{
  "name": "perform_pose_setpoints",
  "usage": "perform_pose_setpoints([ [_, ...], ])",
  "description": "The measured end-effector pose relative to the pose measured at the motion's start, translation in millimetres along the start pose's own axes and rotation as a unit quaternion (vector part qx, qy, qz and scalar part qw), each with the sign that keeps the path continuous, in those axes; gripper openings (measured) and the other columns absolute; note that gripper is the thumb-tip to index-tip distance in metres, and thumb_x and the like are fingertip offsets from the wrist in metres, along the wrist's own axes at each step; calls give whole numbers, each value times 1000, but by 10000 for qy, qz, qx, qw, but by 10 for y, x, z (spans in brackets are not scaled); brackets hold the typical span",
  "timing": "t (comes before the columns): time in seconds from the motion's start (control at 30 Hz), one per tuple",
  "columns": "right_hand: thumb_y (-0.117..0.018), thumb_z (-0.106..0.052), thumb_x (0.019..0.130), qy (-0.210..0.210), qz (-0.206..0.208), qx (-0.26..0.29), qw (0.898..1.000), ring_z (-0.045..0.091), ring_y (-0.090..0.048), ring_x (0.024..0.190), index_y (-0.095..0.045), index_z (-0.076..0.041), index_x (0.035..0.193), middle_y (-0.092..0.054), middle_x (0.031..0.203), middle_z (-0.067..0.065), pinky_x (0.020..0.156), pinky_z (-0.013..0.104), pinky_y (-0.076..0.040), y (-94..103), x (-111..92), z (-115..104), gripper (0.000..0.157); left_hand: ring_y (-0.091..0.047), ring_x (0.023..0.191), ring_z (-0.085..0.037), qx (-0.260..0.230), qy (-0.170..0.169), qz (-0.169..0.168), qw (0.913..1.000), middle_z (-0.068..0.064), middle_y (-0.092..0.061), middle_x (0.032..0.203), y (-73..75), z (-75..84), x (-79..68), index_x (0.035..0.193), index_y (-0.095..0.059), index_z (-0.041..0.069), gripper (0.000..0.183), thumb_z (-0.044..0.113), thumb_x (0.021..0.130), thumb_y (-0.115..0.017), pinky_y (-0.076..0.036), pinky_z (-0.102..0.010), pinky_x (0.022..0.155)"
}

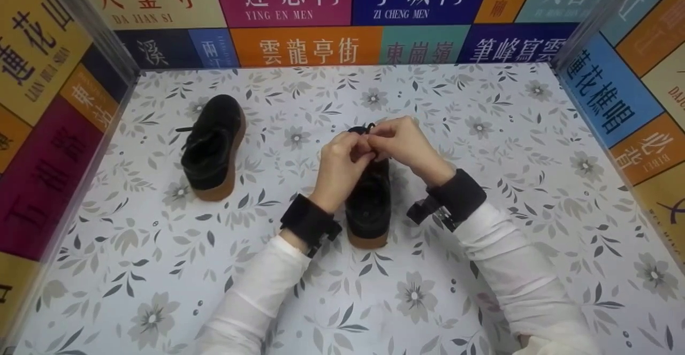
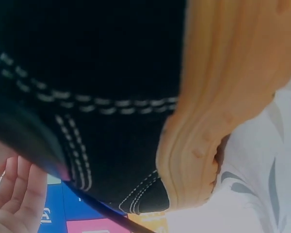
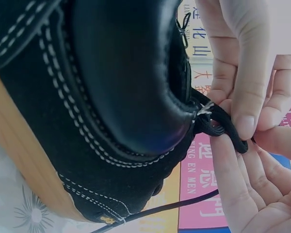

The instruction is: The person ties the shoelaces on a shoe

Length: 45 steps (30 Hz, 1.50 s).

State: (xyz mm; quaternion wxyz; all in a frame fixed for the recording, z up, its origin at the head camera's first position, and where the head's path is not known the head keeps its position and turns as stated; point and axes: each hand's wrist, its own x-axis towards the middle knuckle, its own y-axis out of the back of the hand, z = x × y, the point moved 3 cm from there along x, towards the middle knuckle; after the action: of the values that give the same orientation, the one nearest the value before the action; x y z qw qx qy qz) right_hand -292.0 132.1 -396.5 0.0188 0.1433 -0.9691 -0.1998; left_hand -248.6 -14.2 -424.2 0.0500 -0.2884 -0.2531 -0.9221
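Note:
A black shoe (image 1: 368, 210) with a tan sole stands between the forearms, its toe pointing away. Over its front, my left hand (image 1: 342, 165) and right hand (image 1: 406, 143) meet with fingers bent. In the right wrist view, my left hand (image 3: 247, 63) comes from above and my right hand (image 3: 262, 189) from below. Both pinch a looped black shoelace (image 3: 223, 119) between thumb and fingers. Another length of lace hangs past the shoe's toe. The left wrist view is mostly filled by the shoe's side (image 2: 106, 131) with white stitching; fingers (image 2: 24, 184) show at its left edge.
A matching black shoe (image 1: 214, 141) stands to the left, one lace end sticking out. Both shoes are on a floral-patterned tabletop (image 1: 160, 269). Colourful panels with large characters (image 1: 299, 1) wall in the back and both sides. Each wrist wears a black strap (image 1: 460, 194).

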Motion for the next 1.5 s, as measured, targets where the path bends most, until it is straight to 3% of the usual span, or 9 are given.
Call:
perform_pose_setpoints([
  [0.3,-68,-7,101,-62,-159,284,9995,2,-69,65,-75,14,112,-75,80,-5,63,17,-60,5,-30,11,25,-73,80,-26,-403,679,-48,9969,-15,-76,91,20,-91,5,98,-72,-3,21,6,87,-88,-58,-23,72],
  [0.53,-61,-3,106,36,-309,743,9967,1,-73,68,-66,19,125,-77,82,-3,65,18,-62,10,-45,46,30,-75,82,-29,-423,737,-38,9964,-18,-75,92,22,-87,-14,96,-76,-5,17,7,88,-87,-64,-32,75],
  [0.73,-56,-1,108,10,-340,998,9944,3,-75,78,-62,17,129,-76,89,-7,75,19,-64,20,-96,132,29,-72,78,-27,-468,816,-45,9956,-16,-74,85,26,-85,-18,86,-71,-3,20,9,89,-87,-58,-25,71],
  [0.83,-56,0,108,85,-367,1062,9936,3,-75,87,-62,18,131,-78,100,1,82,21,-64,42,-133,185,29,-72,76,-25,-490,860,-100,9950,-14,-75,82,32,-81,-14,83,-69,-2,23,11,89,-87,-56,-23,69],
  [0.97,-62,-2,105,361,-348,493,9975,-2,-72,94,-67,14,130,-76,118,21,88,19,-62,71,-171,247,30,-72,76,-25,-439,906,-154,9948,-14,-76,81,37,-86,-2,82,-69,0,23,12,89,-87,-56,-23,69],
  [1.07,-72,-6,100,722,-348,-266,9964,-5,-68,94,-72,9,128,-75,124,26,86,14,-59,72,-191,268,31,-72,76,-26,-372,909,-162,9950,-14,-76,80,43,-90,6,82,-69,0,23,12,90,-86,-55,-24,69],
  [1.27,-86,-6,89,1306,-217,-1153,9845,6,-66,86,-77,6,117,-79,107,23,75,14,-53,23,-188,300,31,-72,75,-27,-296,962,-194,9947,-15,-76,79,52,-87,13,82,-70,-1,25,15,89,-87,-54,-24,68],
  [1.5,-88,-8,87,1342,-5,-1219,9834,-3,-60,77,-81,3,108,-80,98,22,75,16,-50,-14,-136,341,25,-73,76,-28,-290,1077,-191,9936,-16,-77,81,50,-108,13,84,-71,-1,22,14,90,-86,-58,-27,70],
])
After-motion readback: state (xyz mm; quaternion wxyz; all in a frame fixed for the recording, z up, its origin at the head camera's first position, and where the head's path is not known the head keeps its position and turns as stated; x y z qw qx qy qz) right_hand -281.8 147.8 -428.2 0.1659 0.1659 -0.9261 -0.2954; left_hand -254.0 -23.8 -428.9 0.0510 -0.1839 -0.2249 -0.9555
